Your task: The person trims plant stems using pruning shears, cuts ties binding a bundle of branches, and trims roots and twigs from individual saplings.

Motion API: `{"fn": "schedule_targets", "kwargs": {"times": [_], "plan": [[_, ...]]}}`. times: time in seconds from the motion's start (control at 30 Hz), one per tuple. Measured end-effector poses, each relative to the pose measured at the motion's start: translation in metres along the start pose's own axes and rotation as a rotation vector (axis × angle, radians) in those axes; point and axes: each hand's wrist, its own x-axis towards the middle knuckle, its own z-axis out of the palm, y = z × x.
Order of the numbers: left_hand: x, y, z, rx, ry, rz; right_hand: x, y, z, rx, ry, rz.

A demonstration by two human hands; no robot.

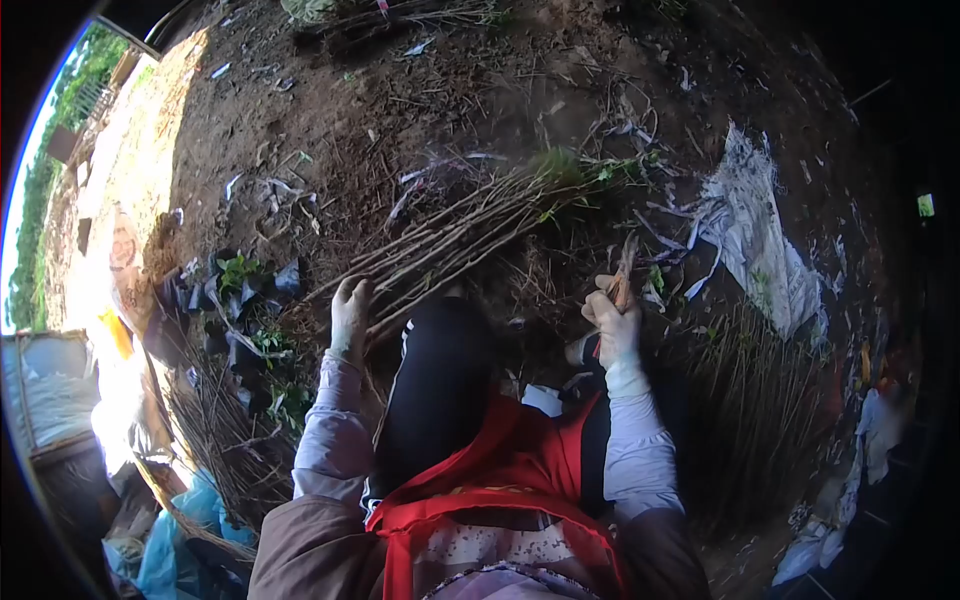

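Observation:
A bundle of long thin stems (pixel 450 235) lies slanting over the ground in front of my knees, with green leaves at its far right end. My left hand (pixel 350 310) is closed at the bundle's near left end, gripping the stems. To the right, my right hand (pixel 612 315) is closed around a short brownish object (pixel 624 272) that points upward; what it is cannot be made out clearly. This hand is apart from the bundle.
Dark bags with green plants (pixel 240 290) stand at the left. A torn white sack (pixel 750 230) lies on the soil at the right, with more upright stems (pixel 765 380) below it. Blue plastic (pixel 180 530) is at the lower left, and another stem pile (pixel 400 20) at the top.

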Motion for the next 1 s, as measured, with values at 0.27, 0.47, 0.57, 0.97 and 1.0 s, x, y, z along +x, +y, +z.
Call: {"fn": "schedule_targets", "kwargs": {"times": [0.27,0.47,0.57,0.97,1.0], "plan": [[0.015,-0.024,0.037,1.121,-0.015,0.359,0.002,-0.024,0.034,-0.123,-0.064,0.008],[0.087,-0.034,0.026,1.405,-0.03,0.25,0.001,-0.022,0.045,-0.131,-0.135,0.014],[0.106,-0.043,0.013,1.377,-0.268,-0.038,0.005,-0.017,0.045,-0.144,-0.118,0.028],[0.073,-0.008,-0.018,1.37,-0.104,0.304,0.009,-0.001,0.044,-0.113,-0.147,0.026],[0.068,0.002,-0.02,1.384,-0.083,0.33,0.009,0.005,0.042,-0.11,-0.133,0.017]]}}
